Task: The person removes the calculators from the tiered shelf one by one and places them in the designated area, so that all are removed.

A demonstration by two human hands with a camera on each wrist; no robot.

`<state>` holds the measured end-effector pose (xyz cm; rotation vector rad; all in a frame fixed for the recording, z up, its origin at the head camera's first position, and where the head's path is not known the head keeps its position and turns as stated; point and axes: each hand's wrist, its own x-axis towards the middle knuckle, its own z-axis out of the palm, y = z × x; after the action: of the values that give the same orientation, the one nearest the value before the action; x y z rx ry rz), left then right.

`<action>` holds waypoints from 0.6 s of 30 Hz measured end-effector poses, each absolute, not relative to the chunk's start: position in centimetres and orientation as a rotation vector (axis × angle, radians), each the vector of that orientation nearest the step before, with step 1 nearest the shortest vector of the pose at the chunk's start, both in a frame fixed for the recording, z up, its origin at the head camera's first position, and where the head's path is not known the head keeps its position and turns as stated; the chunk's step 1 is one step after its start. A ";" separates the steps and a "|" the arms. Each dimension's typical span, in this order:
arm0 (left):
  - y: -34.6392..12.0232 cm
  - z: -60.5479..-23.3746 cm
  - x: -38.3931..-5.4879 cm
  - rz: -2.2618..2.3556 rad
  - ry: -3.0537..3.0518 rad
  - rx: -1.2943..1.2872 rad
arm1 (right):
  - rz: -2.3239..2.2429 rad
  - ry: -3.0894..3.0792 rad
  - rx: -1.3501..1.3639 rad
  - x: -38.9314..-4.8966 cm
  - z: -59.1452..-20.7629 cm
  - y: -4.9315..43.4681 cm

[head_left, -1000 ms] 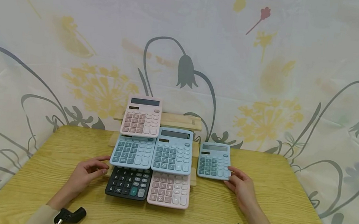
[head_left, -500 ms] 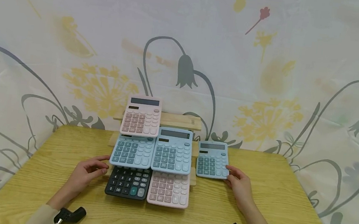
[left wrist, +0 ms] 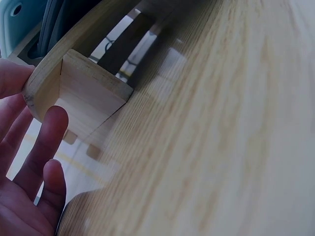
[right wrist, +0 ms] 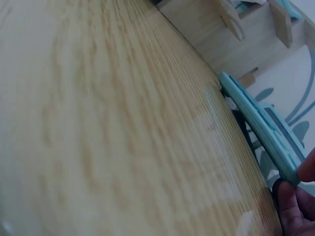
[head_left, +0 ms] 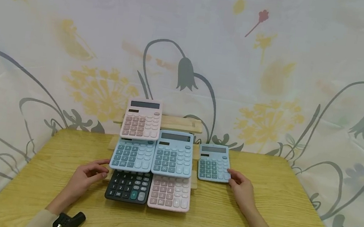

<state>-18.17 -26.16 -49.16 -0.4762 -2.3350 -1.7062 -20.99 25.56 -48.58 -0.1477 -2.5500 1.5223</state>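
A light blue calculator (head_left: 213, 163) stands to the right of a tiered wooden rack (head_left: 180, 123). My right hand (head_left: 242, 191) pinches its lower right corner; in the right wrist view, fingers lie above and below the edge of this calculator (right wrist: 263, 128), whose near end is raised off the table. At the rack's left side, my left hand (head_left: 82, 178) touches the wooden side with a fingertip, its other fingers loosely bent, as the left wrist view shows beside the rack's end (left wrist: 91, 88). On the rack are a pink calculator (head_left: 141, 120), blue calculators (head_left: 173, 154) and a black calculator (head_left: 128, 186).
Another pink calculator (head_left: 169, 193) leans on the lowest tier beside the black one. Everything stands on a wood-grain table (head_left: 210, 215). A flower-patterned cloth (head_left: 270, 113) hangs behind its back edge. Each wrist carries a black camera mount (head_left: 70, 220).
The right hand and the blue calculator it holds have shifted slightly left, closer to the rack. My left hand stays at the rack's left side. The head view has tilted a little.
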 end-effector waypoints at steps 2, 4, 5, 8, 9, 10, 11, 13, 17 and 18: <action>-26.2 -49.2 -18.2 -1.708 -2.334 -0.479 | 1.516 -2.547 -0.144 -20.9 -48.7 25.5; -26.2 -49.2 -18.2 -1.711 -2.336 -0.478 | 1.506 -2.544 -0.146 -20.9 -48.7 25.5; -26.3 -49.2 -18.2 -1.708 -2.339 -0.479 | 1.499 -2.544 -0.147 -20.9 -48.8 25.5; -26.3 -49.2 -18.2 -1.708 -2.343 -0.470 | 1.480 -2.543 -0.154 -20.8 -48.9 25.4; -26.3 -49.2 -18.2 -1.706 -2.345 -0.468 | 1.478 -2.543 -0.158 -20.9 -48.9 25.4; -26.3 -49.2 -18.2 -1.707 -2.342 -0.464 | 1.477 -2.543 -0.162 -20.9 -49.0 25.4; -26.2 -49.2 -18.2 -1.709 -2.338 -0.466 | 1.474 -2.544 -0.161 -20.9 -49.0 25.4; -26.2 -49.2 -18.2 -1.710 -2.332 -0.468 | 1.476 -2.543 -0.165 -21.0 -49.0 25.4; -26.2 -49.1 -18.1 -1.719 -2.320 -0.476 | 1.479 -2.537 -0.172 -21.0 -49.0 25.3; -26.1 -49.1 -18.1 -1.717 -2.322 -0.477 | 1.477 -2.534 -0.174 -20.9 -48.9 25.3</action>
<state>-18.12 -26.14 -49.13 -0.4769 -2.3217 -1.7174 -20.93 25.25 -48.93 -0.1740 -2.5337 1.4767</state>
